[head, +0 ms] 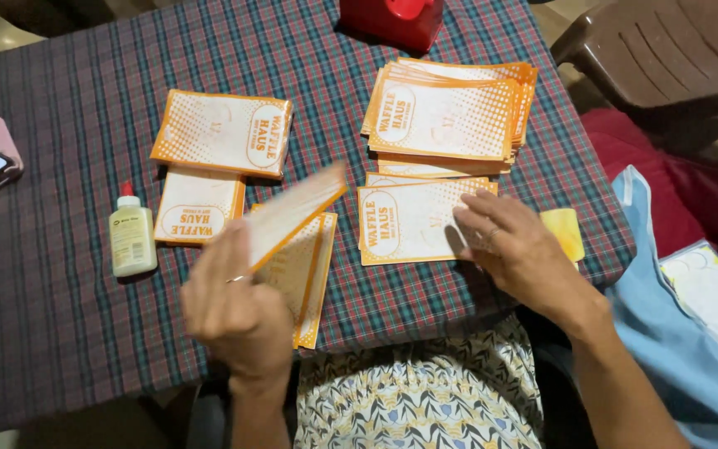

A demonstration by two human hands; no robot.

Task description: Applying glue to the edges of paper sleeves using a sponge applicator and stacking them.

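over plaid cloth, left hand (238, 312) gripping paper sleeve (297, 212)

Bare forearms, ring on left hand (238, 312), leaf-patterned cream, yellow and black garment (417, 399)

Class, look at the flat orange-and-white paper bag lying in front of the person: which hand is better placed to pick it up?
Probably the right hand: its fingers already rest on that paper bag, while the left hand holds another bag raised.
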